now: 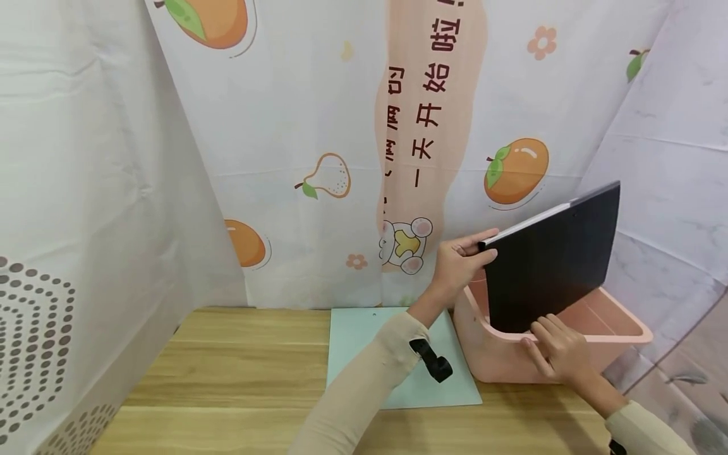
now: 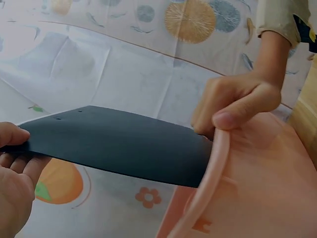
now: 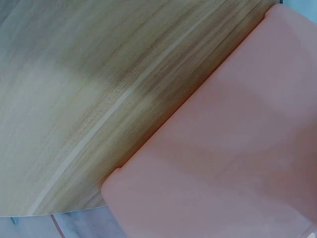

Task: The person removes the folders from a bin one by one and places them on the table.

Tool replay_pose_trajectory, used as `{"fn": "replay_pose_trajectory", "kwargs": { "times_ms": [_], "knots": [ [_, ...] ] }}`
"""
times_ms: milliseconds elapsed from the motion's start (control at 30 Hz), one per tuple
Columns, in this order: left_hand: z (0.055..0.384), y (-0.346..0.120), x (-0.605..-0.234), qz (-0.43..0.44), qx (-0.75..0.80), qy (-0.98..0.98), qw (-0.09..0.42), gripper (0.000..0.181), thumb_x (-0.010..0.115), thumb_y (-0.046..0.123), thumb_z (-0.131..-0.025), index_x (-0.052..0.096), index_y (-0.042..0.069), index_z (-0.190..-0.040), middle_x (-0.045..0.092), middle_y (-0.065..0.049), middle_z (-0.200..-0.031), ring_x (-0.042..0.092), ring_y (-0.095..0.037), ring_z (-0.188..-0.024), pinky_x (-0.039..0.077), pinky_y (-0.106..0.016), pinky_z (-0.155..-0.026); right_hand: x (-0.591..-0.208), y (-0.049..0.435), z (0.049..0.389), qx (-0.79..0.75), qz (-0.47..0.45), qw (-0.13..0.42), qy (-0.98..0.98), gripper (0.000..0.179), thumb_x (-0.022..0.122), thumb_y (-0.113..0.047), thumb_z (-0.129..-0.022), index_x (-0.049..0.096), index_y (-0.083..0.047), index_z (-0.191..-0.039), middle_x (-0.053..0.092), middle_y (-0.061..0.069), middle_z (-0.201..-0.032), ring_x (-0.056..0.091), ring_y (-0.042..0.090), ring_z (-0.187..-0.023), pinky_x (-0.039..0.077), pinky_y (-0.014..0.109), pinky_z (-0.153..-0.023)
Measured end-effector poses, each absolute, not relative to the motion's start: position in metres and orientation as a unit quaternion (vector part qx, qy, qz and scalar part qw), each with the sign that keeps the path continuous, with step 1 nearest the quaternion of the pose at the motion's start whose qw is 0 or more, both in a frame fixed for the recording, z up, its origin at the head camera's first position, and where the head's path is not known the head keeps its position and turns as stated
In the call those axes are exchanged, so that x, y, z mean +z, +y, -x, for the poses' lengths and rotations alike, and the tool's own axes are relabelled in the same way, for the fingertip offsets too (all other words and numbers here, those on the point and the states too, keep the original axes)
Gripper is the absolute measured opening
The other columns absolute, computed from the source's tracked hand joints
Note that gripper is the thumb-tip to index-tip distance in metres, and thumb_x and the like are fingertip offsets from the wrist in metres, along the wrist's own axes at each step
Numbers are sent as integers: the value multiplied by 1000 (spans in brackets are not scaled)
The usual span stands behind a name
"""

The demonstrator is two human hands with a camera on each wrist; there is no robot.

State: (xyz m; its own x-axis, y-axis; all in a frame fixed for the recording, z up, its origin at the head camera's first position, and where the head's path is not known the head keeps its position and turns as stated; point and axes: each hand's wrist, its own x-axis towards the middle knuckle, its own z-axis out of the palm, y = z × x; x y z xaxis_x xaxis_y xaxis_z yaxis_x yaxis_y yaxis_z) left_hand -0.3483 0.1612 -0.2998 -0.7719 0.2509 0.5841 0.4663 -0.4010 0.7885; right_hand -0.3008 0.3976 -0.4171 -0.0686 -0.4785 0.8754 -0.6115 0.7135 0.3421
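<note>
Hanging behind everything: white cloth (image 1: 307, 95) with fruit prints and dark red lettering. Below it, wood-grain bench (image 1: 244, 366). Pink bin (image 1: 506, 363), open-topped, stands on the bench toward the right. Light-blue sheet (image 1: 364, 338) lies flat on the bench, just left of the bin. Black board (image 1: 552, 265) stands tilted, lower edge down in the bin, most of it above the rim; two small holes near one corner in the left wrist view. Hands, both in beige sleeves: left hand (image 1: 455, 265) pinches the board's upper left corner, thumb on the black face, fingers on the far side. Right hand (image 1: 557, 347) grips the bin's near rim, fingers curled over it, thumb outside; can't tell if those fingers touch the board too. Black strap (image 1: 432, 361) on the left wrist.
</note>
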Motion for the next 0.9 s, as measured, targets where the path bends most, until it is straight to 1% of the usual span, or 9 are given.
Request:
{"fn": "replay_pose_trajectory", "kwargs": {
  "times_ms": [67,133,167,200,333,433,533,733,900],
  "knots": [
    [349,160,-296,337,-770,-535,85,34,71,-7,-90,73,-1,-123,71,-33,-93,55,3,-59,49,-13,-59,-418,398,300,58,-374,571,-729,54,42,-44,-103,50,-5,-67,44,1,-64,33,10,-57,19,18,-44],
    [350,158,-293,334,-774,-529,92,34,71,-8,-90,72,-2,-123,73,-29,-108,67,2,-75,57,-15,-68,-418,398,300,59,-376,571,-727,54,42,-44,-104,51,-5,-67,44,1,-64,33,10,-57,20,19,-44],
    [351,158,-292,331,-777,-527,94,34,71,-8,-90,73,-2,-123,72,-26,-114,72,-2,-85,59,-18,-71,-418,398,300,58,-376,571,-727,54,42,-44,-104,51,-5,-68,44,1,-63,33,10,-57,19,19,-44],
    [351,157,-290,327,-781,-524,95,34,71,-9,-90,72,-3,-123,72,-25,-115,74,-8,-90,60,-20,-72,-418,398,300,58,-377,571,-727,54,42,-44,-104,51,-4,-68,44,1,-63,33,10,-57,19,19,-44],
    [353,155,-283,312,-803,-498,94,34,70,-12,-89,72,-4,-122,71,-24,-119,74,-31,-105,62,-26,-77,-417,398,301,57,-379,572,-725,55,42,-43,-104,52,-3,-68,41,0,-62,31,10,-56,18,19,-44],
    [356,153,-276,314,-810,-486,96,35,69,-13,-89,71,-5,-123,70,-27,-119,71,-39,-108,62,-29,-80,-416,399,302,55,-375,569,-730,55,42,-44,-104,52,-3,-69,41,0,-63,30,9,-57,18,19,-44],
    [357,151,-270,319,-804,-490,104,36,69,-13,-89,70,-5,-124,70,-29,-118,72,-39,-107,62,-30,-79,-417,400,301,53,-370,565,-736,55,40,-45,-105,51,-5,-69,40,-2,-64,30,7,-58,17,19,-44],
    [354,145,-264,309,-798,-505,110,36,70,-13,-88,72,-4,-123,71,-26,-116,74,-31,-105,62,-27,-77,-422,402,294,53,-371,562,-737,53,40,-44,-104,51,-6,-69,43,-2,-66,33,9,-59,19,18,-44],
    [353,134,-252,331,-793,-496,125,36,68,-13,-89,69,-8,-125,70,-30,-117,72,-38,-106,62,-29,-79,-417,402,295,56,-375,566,-732,52,41,-43,-104,51,-6,-69,42,-1,-66,33,10,-59,19,19,-44]
  ]
}}
